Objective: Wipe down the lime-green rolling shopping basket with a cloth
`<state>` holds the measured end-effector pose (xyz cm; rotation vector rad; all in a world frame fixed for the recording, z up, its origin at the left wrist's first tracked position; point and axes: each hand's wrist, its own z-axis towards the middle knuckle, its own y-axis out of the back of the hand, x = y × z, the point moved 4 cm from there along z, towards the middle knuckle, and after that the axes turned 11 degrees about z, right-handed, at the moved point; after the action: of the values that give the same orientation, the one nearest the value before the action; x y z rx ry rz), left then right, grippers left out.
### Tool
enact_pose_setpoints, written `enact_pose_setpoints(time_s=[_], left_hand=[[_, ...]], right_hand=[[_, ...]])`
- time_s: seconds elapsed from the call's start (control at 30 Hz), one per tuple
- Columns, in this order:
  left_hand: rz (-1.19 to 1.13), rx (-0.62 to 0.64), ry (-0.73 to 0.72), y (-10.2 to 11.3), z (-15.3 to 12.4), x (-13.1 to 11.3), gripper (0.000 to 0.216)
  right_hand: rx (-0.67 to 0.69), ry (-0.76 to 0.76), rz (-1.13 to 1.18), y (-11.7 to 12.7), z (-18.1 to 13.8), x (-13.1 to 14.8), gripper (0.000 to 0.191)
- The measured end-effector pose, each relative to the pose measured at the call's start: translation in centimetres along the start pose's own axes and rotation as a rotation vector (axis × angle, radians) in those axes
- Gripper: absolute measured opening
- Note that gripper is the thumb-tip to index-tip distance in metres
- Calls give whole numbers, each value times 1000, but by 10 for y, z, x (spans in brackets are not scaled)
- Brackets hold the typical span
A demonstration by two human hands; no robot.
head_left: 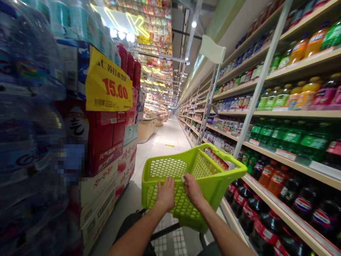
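A long store aisle with a pale tiled floor (pixel 177 131) runs straight ahead of the hands, under ceiling lamps and yellow neon letters (pixel 135 24) up and to the left of the grip. Directly in front of the person is the task's thing, a lime-green basket (pixel 211 193) with perforated walls, its near side right under both hands and the rest of it reaching forward and to the right of them. The left hand (pixel 165 195) is spread, fingers extended and laid against the near rim, not closed around anything. Just beside it, a small gap away, the right hand (pixel 193 190) is curled with its knuckles up at the same rim; a small whitish spot shows at its fingertips, and I cannot tell whether it grips the rim, something small, or nothing. Below the hands a dark bar (pixel 167 230) passes under the basket.

Left of the grip, shrink-wrapped bottles (pixel 33 121) stand stacked near stacked cartons (pixel 106 142), with a yellow price sign (pixel 109 85) reading 15.00 in front. Right of the grip, shelves (pixel 298 113) carry rows of drinks: green bottles (pixel 295 138) on a middle level, orange bottles (pixel 275 181) and dark bottles (pixel 303 202) lower down.
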<state>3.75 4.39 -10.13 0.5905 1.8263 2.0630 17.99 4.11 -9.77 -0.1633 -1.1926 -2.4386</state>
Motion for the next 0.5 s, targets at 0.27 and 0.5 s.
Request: enact_pose_setpoints(time_s=[0.27, 0.5], left_hand=[[22, 24, 23, 1, -4, 12, 84], [13, 28, 46, 2, -3, 10, 85]], right_hand=[[-63, -25, -75, 55, 11, -41, 31], [-87, -16, 10, 21, -1, -12, 40]])
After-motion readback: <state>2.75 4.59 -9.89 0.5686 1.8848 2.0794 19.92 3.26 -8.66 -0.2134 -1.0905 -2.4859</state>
